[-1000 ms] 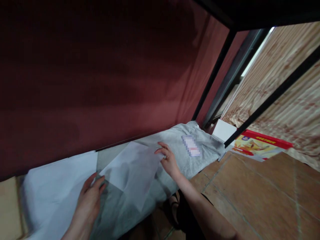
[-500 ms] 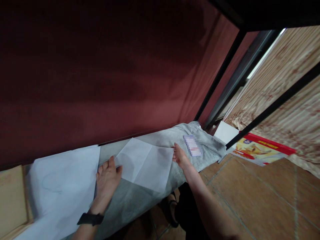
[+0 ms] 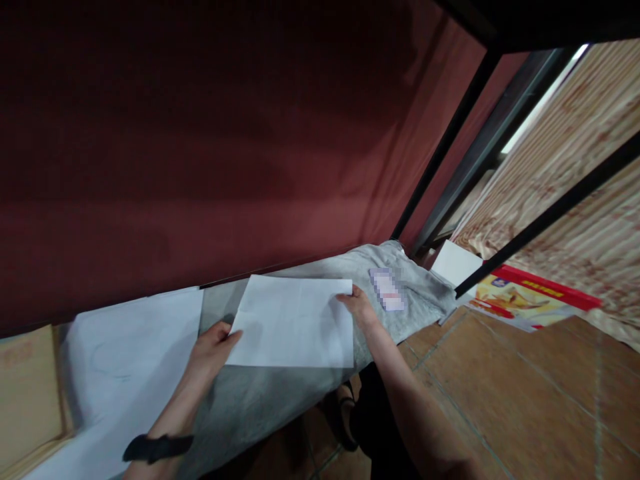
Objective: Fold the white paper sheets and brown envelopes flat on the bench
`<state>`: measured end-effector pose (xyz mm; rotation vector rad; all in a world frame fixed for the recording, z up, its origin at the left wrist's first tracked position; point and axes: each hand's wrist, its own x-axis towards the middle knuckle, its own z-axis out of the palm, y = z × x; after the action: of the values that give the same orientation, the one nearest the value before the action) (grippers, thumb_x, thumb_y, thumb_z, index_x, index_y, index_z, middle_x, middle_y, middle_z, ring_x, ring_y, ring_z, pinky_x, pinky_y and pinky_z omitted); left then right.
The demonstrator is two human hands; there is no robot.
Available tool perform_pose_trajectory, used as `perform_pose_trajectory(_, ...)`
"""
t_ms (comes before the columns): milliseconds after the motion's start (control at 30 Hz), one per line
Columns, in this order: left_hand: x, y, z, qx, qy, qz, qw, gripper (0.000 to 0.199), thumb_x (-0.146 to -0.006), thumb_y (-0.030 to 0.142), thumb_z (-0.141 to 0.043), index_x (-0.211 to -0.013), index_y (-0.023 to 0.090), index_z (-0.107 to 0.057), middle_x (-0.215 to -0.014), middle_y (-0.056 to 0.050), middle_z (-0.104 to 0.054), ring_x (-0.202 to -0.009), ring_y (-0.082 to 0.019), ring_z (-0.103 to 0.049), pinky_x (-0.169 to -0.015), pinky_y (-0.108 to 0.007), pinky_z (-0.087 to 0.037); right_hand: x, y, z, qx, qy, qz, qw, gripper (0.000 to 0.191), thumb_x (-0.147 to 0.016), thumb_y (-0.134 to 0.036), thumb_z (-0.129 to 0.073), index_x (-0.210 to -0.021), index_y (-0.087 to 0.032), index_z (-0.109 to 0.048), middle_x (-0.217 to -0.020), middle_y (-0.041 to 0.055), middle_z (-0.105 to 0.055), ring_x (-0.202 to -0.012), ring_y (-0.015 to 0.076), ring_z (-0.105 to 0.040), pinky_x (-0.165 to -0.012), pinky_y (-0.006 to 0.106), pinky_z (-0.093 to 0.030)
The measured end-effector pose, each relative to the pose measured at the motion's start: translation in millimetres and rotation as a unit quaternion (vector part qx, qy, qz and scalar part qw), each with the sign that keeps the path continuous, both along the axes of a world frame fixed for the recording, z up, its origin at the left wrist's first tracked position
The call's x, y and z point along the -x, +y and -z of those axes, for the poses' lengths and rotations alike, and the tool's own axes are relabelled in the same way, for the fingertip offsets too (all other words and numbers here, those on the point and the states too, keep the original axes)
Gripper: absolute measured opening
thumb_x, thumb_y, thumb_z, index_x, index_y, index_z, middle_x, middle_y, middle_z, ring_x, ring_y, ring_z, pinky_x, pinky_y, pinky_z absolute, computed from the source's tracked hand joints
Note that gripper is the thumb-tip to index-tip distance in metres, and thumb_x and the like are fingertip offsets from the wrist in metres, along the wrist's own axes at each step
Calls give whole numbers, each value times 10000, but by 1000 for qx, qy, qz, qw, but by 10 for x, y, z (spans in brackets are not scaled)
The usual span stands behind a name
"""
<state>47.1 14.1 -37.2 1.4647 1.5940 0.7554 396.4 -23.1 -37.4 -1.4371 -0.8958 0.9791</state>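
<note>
A white sheet of paper [image 3: 295, 323] spans the gap between my two hands, over the grey cloth. My left hand [image 3: 213, 350] pinches its left edge, with the thumb on top. At the upper right corner, my right hand [image 3: 359, 307] grips the sheet between thumb and fingers. The grey cloth [image 3: 260, 393] covers the long narrow surface beneath. To the left of my left hand lies a larger white sheet [image 3: 135, 340] with a faint curved line on it.
A phone-like rectangle [image 3: 387, 289], blurred out, lies on the cloth right of my right hand. Brownish paper or board [image 3: 30, 393] is at far left. Black metal bars [image 3: 450, 140] rise at the right. A red and yellow box [image 3: 530, 297] lies on the tiled floor [image 3: 510, 387].
The sheet, creased and tilted before, is now turned square and looks flatter. My left hand has closed from an open palm onto its left edge; my right hand has closed on its corner.
</note>
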Motion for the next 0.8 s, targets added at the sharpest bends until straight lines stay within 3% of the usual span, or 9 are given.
perform_pose_trajectory(100,-10,-83,-63,8,-128,-43,991,418,-544,565,-747,-662,223,-539,-546,37,-591,-517,-160,-537,-493,-256,-406,-23,-22,-36,36,53,6,998,380,-650,-416,-728,-947,-187,-673,-836,57,-744,-716,232,-672,-620,323,-524)
perform_pose_trajectory(200,-9,-132,-106,3,-163,-76,984,470,-511,561,-795,-722,218,-551,-573,30,-629,-522,-165,-568,-498,-259,-437,-1,-51,-37,85,85,-60,991,377,-599,-401,-761,-903,-183,-707,-792,42,-737,-655,209,-651,-564,291,-493)
perform_pose_trajectory(300,7,-159,-146,4,-173,-93,980,458,-519,514,-814,-765,215,-569,-573,31,-646,-512,-165,-586,-487,-251,-442,33,-39,2,65,50,-95,992,322,-583,-381,-745,-831,-178,-718,-712,13,-709,-605,179,-609,-551,267,-459)
perform_pose_trajectory(467,54,-199,-224,73,-228,-80,968,405,-555,365,-837,-870,197,-646,-686,4,-718,-582,-175,-662,-529,-243,-501,41,54,44,28,21,-63,997,251,-571,-359,-719,-750,-187,-681,-669,-24,-677,-594,149,-567,-576,255,-449)
perform_pose_trajectory(600,66,-192,-270,171,-290,-72,939,385,-630,282,-835,-971,188,-682,-846,-41,-766,-699,-183,-719,-599,-246,-560,19,56,-40,38,47,-89,994,319,-614,-393,-727,-855,-187,-692,-674,-28,-686,-551,149,-570,-561,269,-463)
perform_pose_trajectory(700,47,-170,-312,173,-332,-114,920,333,-705,240,-787,-1014,170,-683,-861,-62,-773,-714,-185,-727,-613,-251,-575,-1,15,-145,46,69,-133,988,337,-647,-388,-751,-897,-170,-692,-689,-13,-701,-545,150,-589,-577,278,-478)
perform_pose_trajectory(800,22,-174,-389,155,-359,-113,913,380,-707,228,-783,-1067,152,-688,-883,-73,-782,-742,-197,-737,-635,-258,-584,-14,-18,-245,30,72,-172,982,317,-708,-365,-737,-931,-142,-698,-725,13,-716,-567,147,-609,-604,280,-478)
